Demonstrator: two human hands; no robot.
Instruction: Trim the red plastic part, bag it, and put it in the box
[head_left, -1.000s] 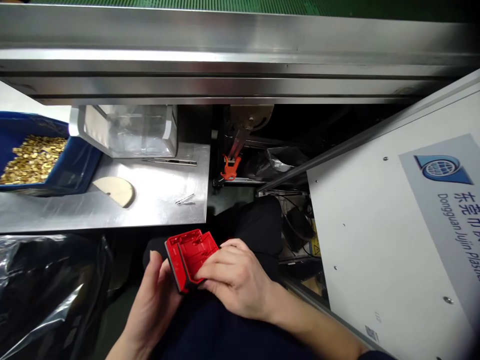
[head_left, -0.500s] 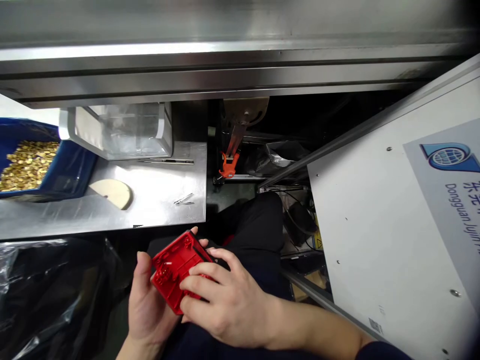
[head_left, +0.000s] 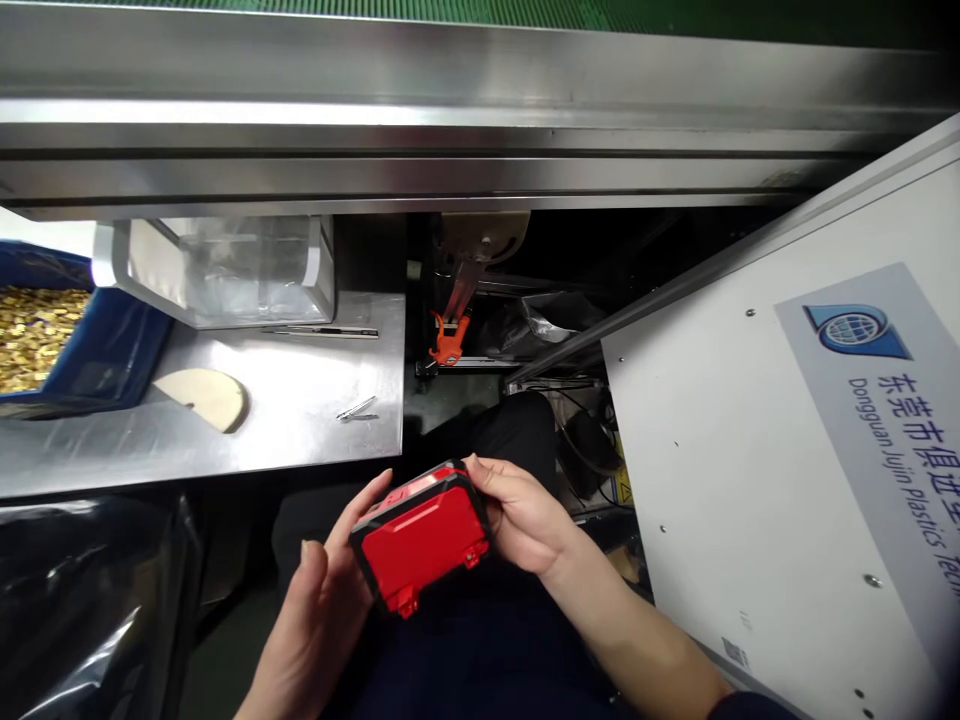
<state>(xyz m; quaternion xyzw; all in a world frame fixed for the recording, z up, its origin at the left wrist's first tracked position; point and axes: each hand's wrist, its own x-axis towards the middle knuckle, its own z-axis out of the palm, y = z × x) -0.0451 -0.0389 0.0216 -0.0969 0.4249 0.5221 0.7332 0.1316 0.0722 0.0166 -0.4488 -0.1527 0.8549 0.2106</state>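
My right grip [head_left: 529,515] pinches the near right end of the red case [head_left: 424,545]: the thumb lies on its top corner, and the other fingers curl behind and under it. That arm slants in from the low right. My left grip [head_left: 330,590] is spread, palm up, with the thumb sticking up away from the case. Its fingers reach behind the left end and hold it up from there.

The case is a hard, smooth, boxy thing, bright red with black edges. Two little red bumps stick out along its low edge. It sits between my two grips, over the dark lap. Its long side runs from the left grip up to the right grip, and its big flat red face looks back at me.

Ahead and left of the left grip is the shiny metal tabletop [head_left: 300,440]. On it lie a small silver tool [head_left: 357,410], a pale half-round piece [head_left: 206,398] and a thin stick-like tool [head_left: 337,331]. Farther off are a clear bin [head_left: 247,265] and a blue bin [head_left: 112,350] of gold bits [head_left: 37,335]. Shiny black plastic [head_left: 75,610] is left of the left grip. A flat white panel [head_left: 720,440] stands to the right of the right grip.
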